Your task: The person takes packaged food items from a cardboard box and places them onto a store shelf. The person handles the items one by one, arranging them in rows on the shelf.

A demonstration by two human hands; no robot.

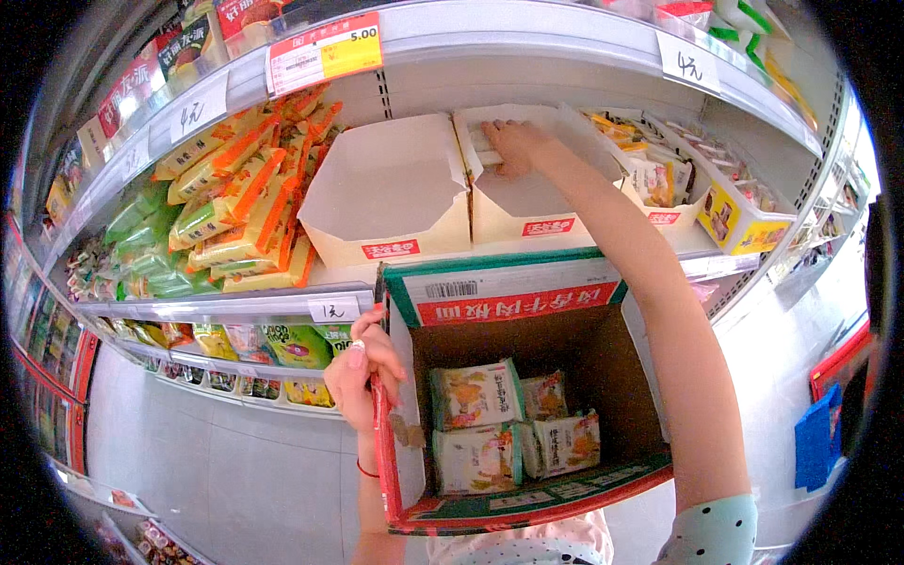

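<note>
My left hand [364, 374] grips the left side of an open cardboard carton [508, 279], green and red on the outside. The carton is tilted towards me, and several small wrapped snack packets [477, 395] lie on its bottom. My right arm reaches over the carton's right side to the shelf. Inside a cream-coloured display box [526, 205], my right hand [519, 145] touches a pale wrapped packet [484, 147] by the left wall. Whether its fingers hold the packet is hidden by the hand. Just left stands another cream display box [388, 180] with its bare bottom showing.
Orange-and-yellow snack bags [233, 205] and green bags [148, 240] pile up at the left. Right of the boxes stand a box of wrapped snacks [653, 173] and a yellow-fronted box [748, 212]. The upper shelf edge [494, 35] overhangs them. Bagged snacks [293, 342] fill a lower shelf.
</note>
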